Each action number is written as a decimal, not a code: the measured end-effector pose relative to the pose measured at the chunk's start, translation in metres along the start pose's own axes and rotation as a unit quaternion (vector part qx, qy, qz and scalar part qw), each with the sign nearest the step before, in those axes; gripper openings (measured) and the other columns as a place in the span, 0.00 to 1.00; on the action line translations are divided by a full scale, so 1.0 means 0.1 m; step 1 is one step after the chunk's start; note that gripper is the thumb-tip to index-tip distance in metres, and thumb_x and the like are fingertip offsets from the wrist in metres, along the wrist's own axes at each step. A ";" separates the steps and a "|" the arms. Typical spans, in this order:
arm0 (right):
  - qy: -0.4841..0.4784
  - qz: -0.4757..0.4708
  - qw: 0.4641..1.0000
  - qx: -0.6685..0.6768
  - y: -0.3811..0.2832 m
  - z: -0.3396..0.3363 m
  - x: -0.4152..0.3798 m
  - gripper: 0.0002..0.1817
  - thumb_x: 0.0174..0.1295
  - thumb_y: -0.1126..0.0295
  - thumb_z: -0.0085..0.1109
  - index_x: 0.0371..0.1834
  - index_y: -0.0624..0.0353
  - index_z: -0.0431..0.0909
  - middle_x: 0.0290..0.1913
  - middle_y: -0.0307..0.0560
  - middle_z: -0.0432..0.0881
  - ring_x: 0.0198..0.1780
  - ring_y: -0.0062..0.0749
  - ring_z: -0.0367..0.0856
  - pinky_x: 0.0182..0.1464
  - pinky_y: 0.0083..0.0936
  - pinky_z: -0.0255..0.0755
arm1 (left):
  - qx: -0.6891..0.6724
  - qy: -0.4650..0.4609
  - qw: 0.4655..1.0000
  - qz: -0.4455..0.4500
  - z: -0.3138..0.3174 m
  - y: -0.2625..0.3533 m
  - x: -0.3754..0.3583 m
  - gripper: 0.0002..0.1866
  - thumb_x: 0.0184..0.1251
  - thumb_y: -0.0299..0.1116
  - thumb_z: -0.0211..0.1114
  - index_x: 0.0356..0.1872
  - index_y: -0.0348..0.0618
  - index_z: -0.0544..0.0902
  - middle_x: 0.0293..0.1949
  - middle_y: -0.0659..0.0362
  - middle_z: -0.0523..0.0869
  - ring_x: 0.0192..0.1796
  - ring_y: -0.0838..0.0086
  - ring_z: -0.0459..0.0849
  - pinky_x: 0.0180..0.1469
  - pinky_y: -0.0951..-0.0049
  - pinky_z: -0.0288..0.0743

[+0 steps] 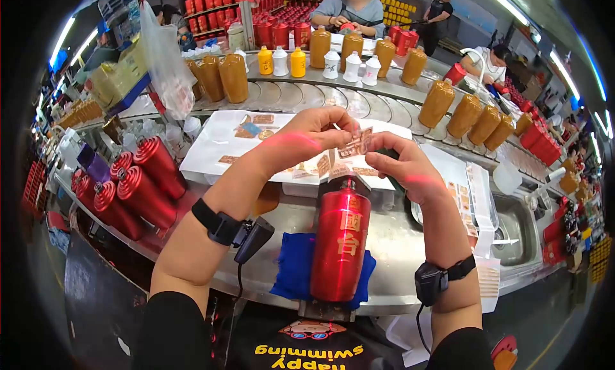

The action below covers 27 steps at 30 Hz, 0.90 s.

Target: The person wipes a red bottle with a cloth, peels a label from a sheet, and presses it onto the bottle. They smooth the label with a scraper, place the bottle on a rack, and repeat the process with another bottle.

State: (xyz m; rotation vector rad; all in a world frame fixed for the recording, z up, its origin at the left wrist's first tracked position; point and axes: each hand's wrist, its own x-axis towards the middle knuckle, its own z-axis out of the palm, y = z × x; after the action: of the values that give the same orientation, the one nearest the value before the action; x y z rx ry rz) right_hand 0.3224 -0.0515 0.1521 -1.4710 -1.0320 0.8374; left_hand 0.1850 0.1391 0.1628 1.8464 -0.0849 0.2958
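Between my hands is a small decal sheet [351,150] with brown print, raised above the bench. My left hand [317,132] pinches its upper edge between thumb and fingers. My right hand [402,164] has its fingers closed on the right edge of the same sheet. Just below them, a glossy red bottle [339,242] with gold characters lies with its neck pointing away from me. Under it is a folded blue cloth [295,264]. Something dark green shows partly behind my right hand; I cannot make out what it is.
More printed decals [246,130] lie on white sheets [214,136] beyond my hands. Several red bottles [150,194] stand at left. Brown bottles [439,103] line the curved conveyor [282,96]. A metal sink [516,232] is at right. Other people work across the conveyor.
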 end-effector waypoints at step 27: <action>0.089 -0.060 0.987 0.123 0.11 0.03 -0.86 0.06 0.66 0.68 0.64 0.37 0.58 0.80 0.52 0.42 0.79 0.42 0.16 0.76 0.40 0.16 0.74 | 0.021 -0.045 0.999 -0.013 0.62 0.56 -0.30 0.06 0.70 0.28 0.60 0.44 0.38 0.78 0.37 0.65 0.81 0.38 0.84 0.77 0.40 0.81 0.72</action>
State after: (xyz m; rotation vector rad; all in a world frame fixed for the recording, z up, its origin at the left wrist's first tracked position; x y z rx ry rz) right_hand 0.2892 -0.1308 0.1377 -1.2363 -0.8426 0.7067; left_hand 0.1542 0.0613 0.1911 1.9001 -0.1163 0.1974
